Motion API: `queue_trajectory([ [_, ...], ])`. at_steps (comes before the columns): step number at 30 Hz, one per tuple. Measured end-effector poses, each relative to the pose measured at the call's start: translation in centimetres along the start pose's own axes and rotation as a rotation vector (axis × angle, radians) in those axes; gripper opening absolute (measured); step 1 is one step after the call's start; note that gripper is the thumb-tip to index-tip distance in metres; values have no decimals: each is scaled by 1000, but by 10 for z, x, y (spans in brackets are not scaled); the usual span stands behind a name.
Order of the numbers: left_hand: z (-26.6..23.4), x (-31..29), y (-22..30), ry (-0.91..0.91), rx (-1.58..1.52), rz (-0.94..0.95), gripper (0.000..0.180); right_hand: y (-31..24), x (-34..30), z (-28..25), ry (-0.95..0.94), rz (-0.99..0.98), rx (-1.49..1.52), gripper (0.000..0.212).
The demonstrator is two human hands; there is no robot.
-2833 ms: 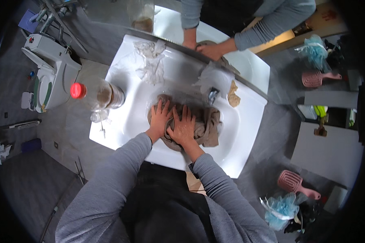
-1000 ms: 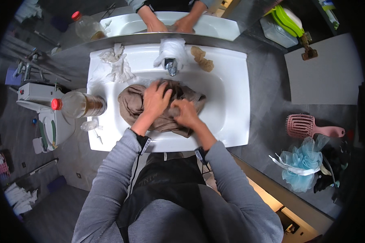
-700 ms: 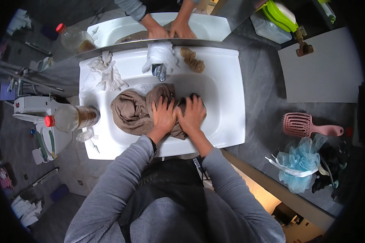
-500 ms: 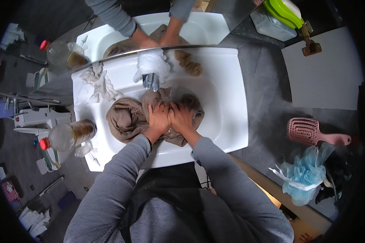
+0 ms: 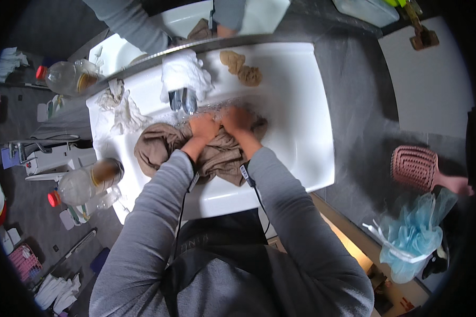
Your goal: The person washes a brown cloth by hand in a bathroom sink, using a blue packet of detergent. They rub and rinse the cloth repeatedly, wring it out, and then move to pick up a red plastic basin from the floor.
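Observation:
A wet brown garment lies bunched in the white washbasin, its folds spreading to the left and toward the front rim. My left hand and my right hand are close together at its far part, knuckles up and fingers curled down into the fabric. Fingertips are hidden, and the right hand is slightly blurred. Water splashes around both hands beside the metal tap. A white cloth is draped over the tap's base.
On the basin's back rim sits a tan bunched piece; a crumpled whitish cloth lies at left. A clear bottle with a red cap lies on the left rim. Right, on the counter, are a pink hairbrush and a blue bath puff.
Both hands have moved away from me toward the tap, their fingers now curled rather than pressed flat on the garment. Splashing water shows around them, and the view has shifted.

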State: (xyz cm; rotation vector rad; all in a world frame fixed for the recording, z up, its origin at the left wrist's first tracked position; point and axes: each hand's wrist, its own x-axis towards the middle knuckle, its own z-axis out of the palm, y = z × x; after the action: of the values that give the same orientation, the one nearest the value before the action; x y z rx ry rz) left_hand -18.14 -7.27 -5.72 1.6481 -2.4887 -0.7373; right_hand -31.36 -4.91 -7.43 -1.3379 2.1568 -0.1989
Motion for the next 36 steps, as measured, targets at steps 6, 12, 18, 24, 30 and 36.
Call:
queue_trajectory([
  [6, -59, -34, -38, 563, -225, -73, 25, 46, -62, -42, 606, -179, 199, 32],
  [12, -40, -8, -42, -78, -178, -368, 75, 21, -37, -38, -5, 211, 703, 80],
  [18, -85, -67, -20, -182, -1032, -278, 59, -20, -68, -71, -336, 19, 911, 82],
  [24, -105, -107, -7, -86, -1064, -516, 71, -41, -129, -89, -201, -131, 729, 64],
  [30, -81, -106, -1, -131, 297, 11, 57, -58, -163, -42, 208, -73, 217, 61],
  [36, -39, -76, -4, -72, 386, 307, 65, -29, -131, -8, 302, -168, -184, 65],
])
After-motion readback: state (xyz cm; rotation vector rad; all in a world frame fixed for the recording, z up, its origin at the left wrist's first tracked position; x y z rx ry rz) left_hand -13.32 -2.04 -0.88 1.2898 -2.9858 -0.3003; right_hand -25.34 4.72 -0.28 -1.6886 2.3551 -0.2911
